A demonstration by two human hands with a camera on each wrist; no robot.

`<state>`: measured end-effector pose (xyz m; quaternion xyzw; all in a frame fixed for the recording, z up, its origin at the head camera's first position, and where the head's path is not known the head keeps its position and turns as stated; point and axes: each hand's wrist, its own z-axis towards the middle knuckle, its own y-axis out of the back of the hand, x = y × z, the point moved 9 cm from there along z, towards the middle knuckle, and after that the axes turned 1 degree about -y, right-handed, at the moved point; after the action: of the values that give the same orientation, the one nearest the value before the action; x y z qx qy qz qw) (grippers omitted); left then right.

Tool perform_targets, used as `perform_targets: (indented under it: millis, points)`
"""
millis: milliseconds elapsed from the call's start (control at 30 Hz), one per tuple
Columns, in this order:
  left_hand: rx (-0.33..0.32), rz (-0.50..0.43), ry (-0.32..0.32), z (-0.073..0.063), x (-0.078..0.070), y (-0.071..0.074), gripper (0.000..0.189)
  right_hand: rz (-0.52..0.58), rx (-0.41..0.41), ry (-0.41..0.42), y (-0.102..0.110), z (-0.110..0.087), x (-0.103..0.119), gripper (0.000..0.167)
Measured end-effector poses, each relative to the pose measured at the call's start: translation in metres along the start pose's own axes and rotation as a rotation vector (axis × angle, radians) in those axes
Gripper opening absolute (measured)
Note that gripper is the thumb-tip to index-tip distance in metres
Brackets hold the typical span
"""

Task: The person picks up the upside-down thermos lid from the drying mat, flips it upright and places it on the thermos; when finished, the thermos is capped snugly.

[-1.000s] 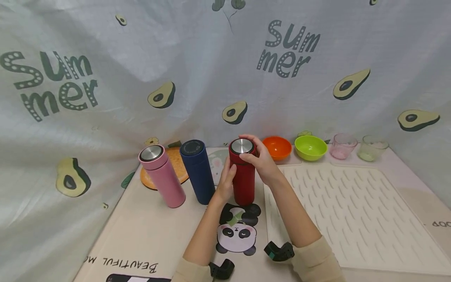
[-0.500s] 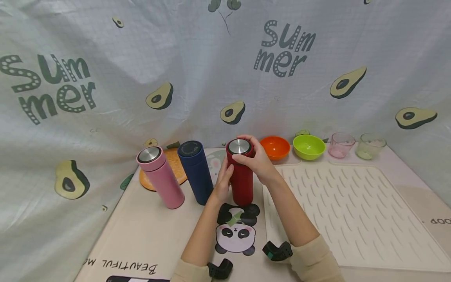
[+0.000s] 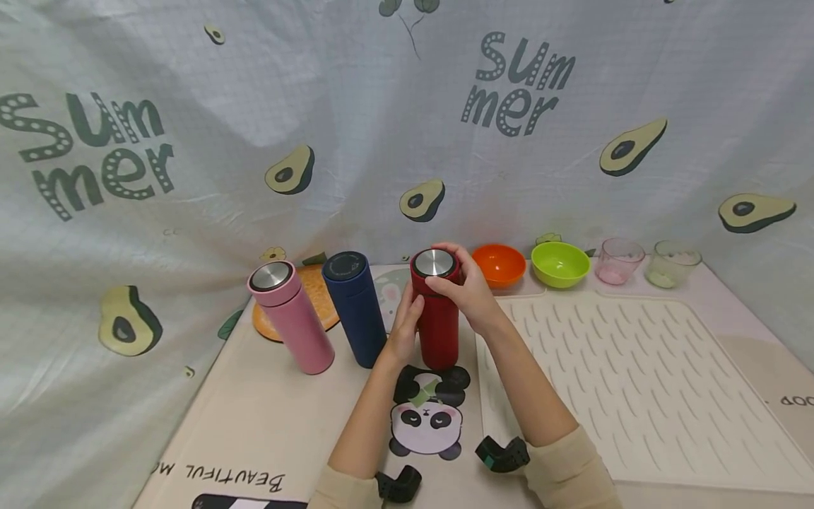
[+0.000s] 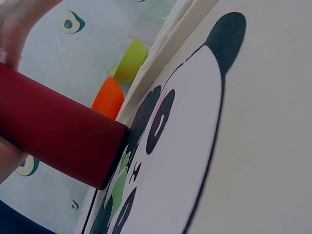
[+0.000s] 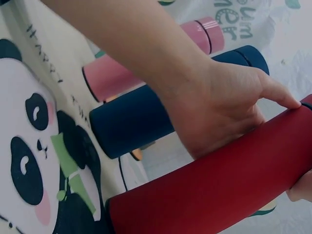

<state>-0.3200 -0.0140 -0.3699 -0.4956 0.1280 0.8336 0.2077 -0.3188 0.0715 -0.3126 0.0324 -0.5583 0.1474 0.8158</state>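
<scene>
A red thermos (image 3: 439, 329) with a steel-topped lid (image 3: 435, 263) stands upright on the table, just behind the printed panda. Around its body from the left curls my left hand (image 3: 404, 326), thumb against the near side. My right hand (image 3: 469, 288) grips the lid, its thumb across the front and fingers round the far side. In the right wrist view the left hand (image 5: 219, 105) holds the red thermos (image 5: 209, 180) below the lid seam. To the left stand a blue thermos (image 3: 356, 311) and a pink thermos (image 3: 292, 318), both upright with lids on.
An orange bowl (image 3: 499, 266), a green bowl (image 3: 560, 265) and two clear cups, one pinkish (image 3: 619, 261) and one greenish (image 3: 673, 265), line the back right. A cream ridged mat (image 3: 636, 396) covers the right side. Behind the pink and blue thermoses lies an orange round mat (image 3: 321, 300).
The head view shifts slightly. Both hands keep their places on the red thermos, and the lid stays on; no clear movement of the things shows.
</scene>
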Motion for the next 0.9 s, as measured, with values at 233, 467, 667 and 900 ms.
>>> perform_targets:
  millis: [233,467,667,900]
  points:
    - [-0.002,-0.005,-0.019,-0.0006,-0.0001,0.0008,0.062,0.01,0.005,0.025,0.0002,-0.0009,0.0024,0.055]
    - [-0.002,0.033,-0.021,-0.0011,-0.0004,0.001,0.074,-0.078,-0.037,-0.009,0.0012,-0.0016,-0.0013,0.062]
    - [-0.003,0.04,-0.041,0.0005,-0.002,-0.0002,0.078,-0.168,-0.09,0.02,0.0022,-0.0017,0.0015,0.062]
    - [0.015,0.053,-0.087,0.0001,-0.0036,-0.0017,0.08,-0.169,-0.074,0.005,0.0037,-0.002,-0.0005,0.06]
